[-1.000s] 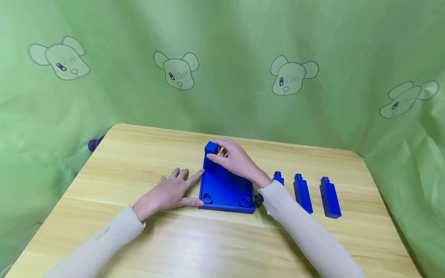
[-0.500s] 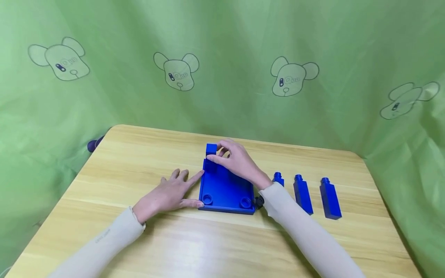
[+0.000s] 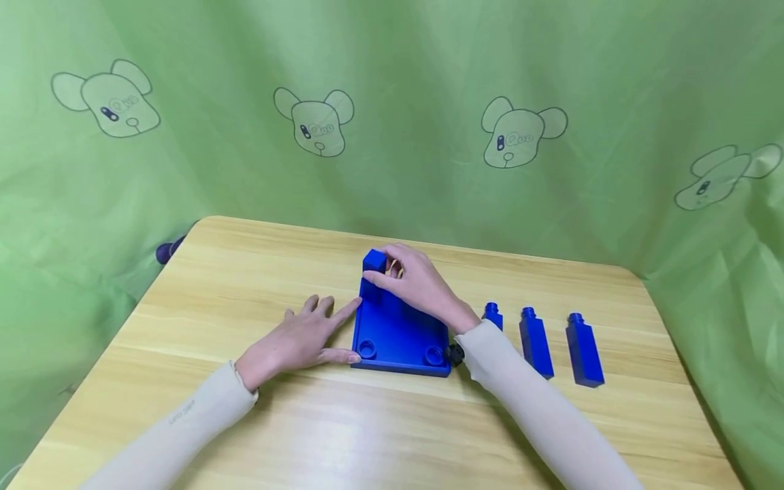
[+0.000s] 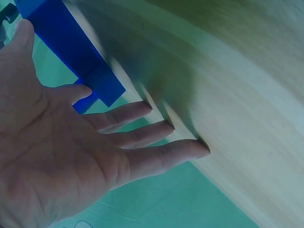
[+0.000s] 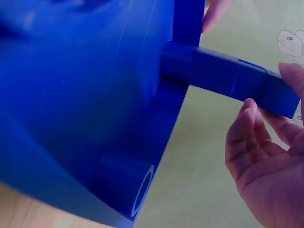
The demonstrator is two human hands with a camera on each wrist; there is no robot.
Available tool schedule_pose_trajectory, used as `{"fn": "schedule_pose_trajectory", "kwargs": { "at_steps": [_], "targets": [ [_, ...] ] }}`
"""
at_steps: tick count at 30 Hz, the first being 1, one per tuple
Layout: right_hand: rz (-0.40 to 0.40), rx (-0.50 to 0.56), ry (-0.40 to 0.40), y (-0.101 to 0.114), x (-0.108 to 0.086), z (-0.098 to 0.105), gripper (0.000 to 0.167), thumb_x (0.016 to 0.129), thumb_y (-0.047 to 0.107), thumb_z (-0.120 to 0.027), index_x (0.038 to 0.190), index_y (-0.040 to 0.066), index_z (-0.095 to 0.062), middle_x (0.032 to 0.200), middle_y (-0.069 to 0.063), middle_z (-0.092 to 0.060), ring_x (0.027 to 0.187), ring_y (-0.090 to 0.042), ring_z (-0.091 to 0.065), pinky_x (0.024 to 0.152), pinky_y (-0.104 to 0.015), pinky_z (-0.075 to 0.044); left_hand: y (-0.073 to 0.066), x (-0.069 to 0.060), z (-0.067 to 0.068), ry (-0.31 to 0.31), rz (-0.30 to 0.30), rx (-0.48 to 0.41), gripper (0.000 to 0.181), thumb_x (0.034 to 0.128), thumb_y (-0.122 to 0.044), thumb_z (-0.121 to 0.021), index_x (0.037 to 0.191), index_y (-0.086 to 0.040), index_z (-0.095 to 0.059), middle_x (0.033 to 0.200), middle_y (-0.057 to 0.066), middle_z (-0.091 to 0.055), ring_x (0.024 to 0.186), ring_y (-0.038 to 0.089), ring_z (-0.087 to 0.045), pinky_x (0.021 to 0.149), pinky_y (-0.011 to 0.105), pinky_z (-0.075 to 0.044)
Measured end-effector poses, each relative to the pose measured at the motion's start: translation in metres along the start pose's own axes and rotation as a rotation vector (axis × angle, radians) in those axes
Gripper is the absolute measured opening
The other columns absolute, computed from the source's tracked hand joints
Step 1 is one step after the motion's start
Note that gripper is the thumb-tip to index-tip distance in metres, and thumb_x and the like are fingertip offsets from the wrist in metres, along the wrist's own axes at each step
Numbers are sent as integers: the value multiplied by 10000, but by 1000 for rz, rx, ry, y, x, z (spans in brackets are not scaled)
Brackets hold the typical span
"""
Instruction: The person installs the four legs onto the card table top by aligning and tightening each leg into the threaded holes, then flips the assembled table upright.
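Observation:
A blue square tray-like panel [image 3: 401, 333] lies on the table, with round sockets [image 3: 367, 350] at its near corners. At its far left corner stands a square blue leg [image 3: 374, 260], its round end in the corner socket as the right wrist view shows. My right hand [image 3: 422, 282] pinches this leg [image 5: 232, 78] near its upper end between thumb and fingers. On the panel's left edge, my left hand [image 3: 297, 340] rests with index finger and thumb touching the rim, the fingers spread straight. The left wrist view shows the other fingertips against the table. The far right socket is hidden.
Three more blue legs with threaded necks, a partly covered one [image 3: 493, 314], a middle one [image 3: 536, 344] and an outer one [image 3: 584, 350], lie right of the panel. A green curtain [image 3: 416, 197] hangs behind the wooden table [image 3: 294, 422].
The leg's square top has turned about its upright axis in my right hand's fingers, which have shifted only slightly. My left hand and the panel hold their places; the head view moved a little.

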State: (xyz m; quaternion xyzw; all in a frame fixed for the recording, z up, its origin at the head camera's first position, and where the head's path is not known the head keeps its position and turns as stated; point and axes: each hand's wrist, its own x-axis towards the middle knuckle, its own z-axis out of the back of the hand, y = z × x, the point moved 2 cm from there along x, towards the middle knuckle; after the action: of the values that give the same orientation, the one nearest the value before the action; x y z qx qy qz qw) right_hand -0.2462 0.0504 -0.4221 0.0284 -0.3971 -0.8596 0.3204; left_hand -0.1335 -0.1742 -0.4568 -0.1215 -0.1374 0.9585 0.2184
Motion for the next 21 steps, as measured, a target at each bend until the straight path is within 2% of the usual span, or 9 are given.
{"fn": "schedule_pose_trajectory", "kwargs": {
  "at_steps": [2,5,9,14,21],
  "targets": [
    [0,-7,-2,0,0,0,364,1029,484,-771,1222,183,-702,918,11,-619,822,-176,-591,694,-355,-495,0,0,0,1,-1,2,1028,979,-793,-586,1770,-254,-211,1620,303,-419,1495,592,-358,1004,872,-396],
    [-8,-13,-4,0,1,0,343,1039,494,-754,1104,169,-666,872,8,-595,789,-184,-564,683,-354,-463,0,0,1,2,0,-1,1032,977,-796,-585,1770,-254,-209,1626,308,-412,1497,597,-353,1006,877,-388],
    [-8,-10,-17,-1,1,0,349,1052,473,-744,997,154,-613,887,-4,-606,828,-186,-590,713,-364,-486,0,1,1,2,2,-6,1033,976,-797,-587,1771,-254,-210,1634,310,-402,1500,600,-346,1011,880,-380],
    [-24,-10,-44,-1,0,-1,345,1034,487,-762,1029,158,-662,986,0,-651,923,-172,-646,757,-379,-550,0,1,1,5,6,-5,1029,979,-791,-591,1770,-253,-211,1630,310,-406,1498,599,-351,1010,874,-387],
    [-105,23,-99,2,-2,-3,360,997,500,-798,1019,157,-691,1025,3,-685,847,-194,-649,723,-381,-545,0,0,0,-3,3,1,1031,979,-796,-584,1771,-251,-210,1623,309,-416,1490,597,-363,997,871,-401]
  ]
}}
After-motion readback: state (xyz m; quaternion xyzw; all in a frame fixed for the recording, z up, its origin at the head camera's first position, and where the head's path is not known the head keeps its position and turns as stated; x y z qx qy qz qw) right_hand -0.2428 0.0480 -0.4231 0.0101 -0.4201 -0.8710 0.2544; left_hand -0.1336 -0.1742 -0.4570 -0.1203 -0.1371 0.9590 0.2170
